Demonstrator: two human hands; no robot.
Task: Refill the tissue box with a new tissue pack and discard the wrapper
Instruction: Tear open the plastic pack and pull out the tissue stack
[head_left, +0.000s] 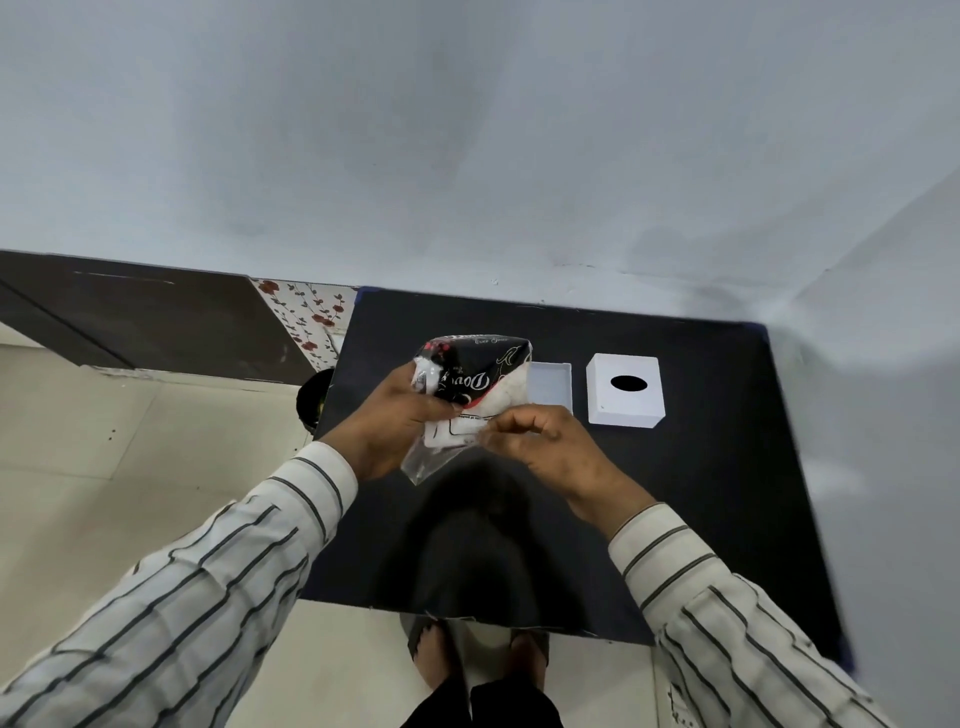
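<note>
I hold a tissue pack (480, 382) in a black, white and clear plastic wrapper above the black table (701, 493). My left hand (387, 421) grips the pack's left side. My right hand (540, 441) pinches the clear near edge of the wrapper with its fingertips. Behind the pack lies the open white base of the tissue box (551, 387), partly hidden by the pack. To its right stands the white box lid (626, 389) with a black oval slot on top.
A dark round bin (311, 400) stands on the tiled floor by the table's left edge. A grey wall runs behind the table, a flowered panel (311, 317) to its left. My feet (478, 649) show under the table's near edge.
</note>
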